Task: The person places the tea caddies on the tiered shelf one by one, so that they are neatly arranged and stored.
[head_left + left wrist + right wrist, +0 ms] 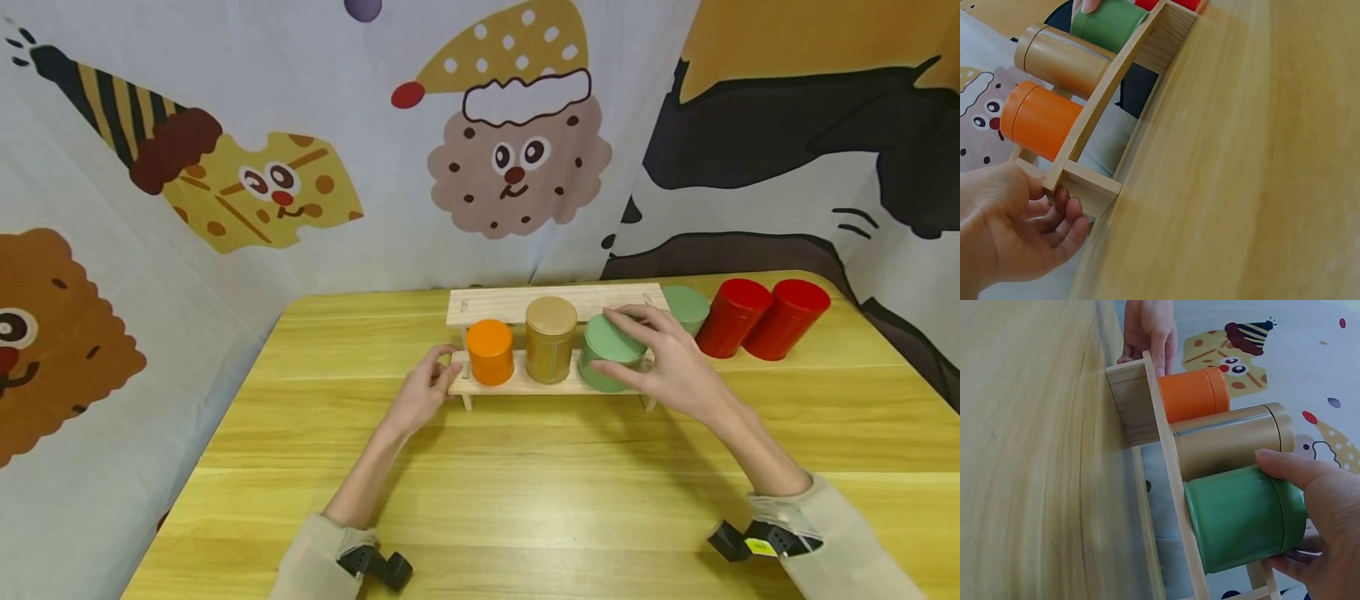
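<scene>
My right hand [678,367] grips a squat green canister [1238,519] near its lid, thumb on one side and fingers on the other. That canister stands at the right of the lower tier [520,381] of a two-step wooden rack. With thumb and curled fingers, my left hand [1019,228] pinches the left end of this tier. Between the hands, a short orange canister [490,354] and a taller gold canister [551,342] stand upright on the same board. The upper tier [491,307] behind them carries nothing.
Right of the rack, on the wooden table [480,483], are another green canister [687,307] and two red canisters [731,321] side by side. A cartoon-printed cloth [390,250] hangs behind the table.
</scene>
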`<state>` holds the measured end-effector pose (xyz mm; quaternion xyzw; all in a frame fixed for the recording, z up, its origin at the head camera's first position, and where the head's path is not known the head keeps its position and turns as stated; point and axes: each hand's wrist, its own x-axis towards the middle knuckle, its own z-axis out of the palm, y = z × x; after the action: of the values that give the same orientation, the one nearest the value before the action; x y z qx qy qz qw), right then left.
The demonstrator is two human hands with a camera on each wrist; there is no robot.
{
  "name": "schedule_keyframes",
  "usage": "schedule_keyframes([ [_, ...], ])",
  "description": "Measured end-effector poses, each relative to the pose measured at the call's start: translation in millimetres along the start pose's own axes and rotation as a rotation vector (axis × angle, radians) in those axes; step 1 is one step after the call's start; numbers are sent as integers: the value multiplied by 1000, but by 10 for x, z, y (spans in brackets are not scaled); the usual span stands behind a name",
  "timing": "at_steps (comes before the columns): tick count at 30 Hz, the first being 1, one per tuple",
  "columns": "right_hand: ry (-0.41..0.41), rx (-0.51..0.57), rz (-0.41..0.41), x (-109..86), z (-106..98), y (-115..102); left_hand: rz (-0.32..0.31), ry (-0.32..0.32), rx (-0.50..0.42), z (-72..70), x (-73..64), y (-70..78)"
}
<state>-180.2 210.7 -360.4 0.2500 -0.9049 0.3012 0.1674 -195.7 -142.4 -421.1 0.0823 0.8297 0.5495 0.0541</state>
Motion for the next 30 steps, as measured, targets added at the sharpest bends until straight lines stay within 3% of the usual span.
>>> schedule_keyframes([
  [16, -70, 19, 37, -10, -62, -11, 2, -3, 2, 1, -4, -1],
  [30, 53, 72, 49, -20, -213, 122, -4, -2, 9, -7, -9, 11],
])
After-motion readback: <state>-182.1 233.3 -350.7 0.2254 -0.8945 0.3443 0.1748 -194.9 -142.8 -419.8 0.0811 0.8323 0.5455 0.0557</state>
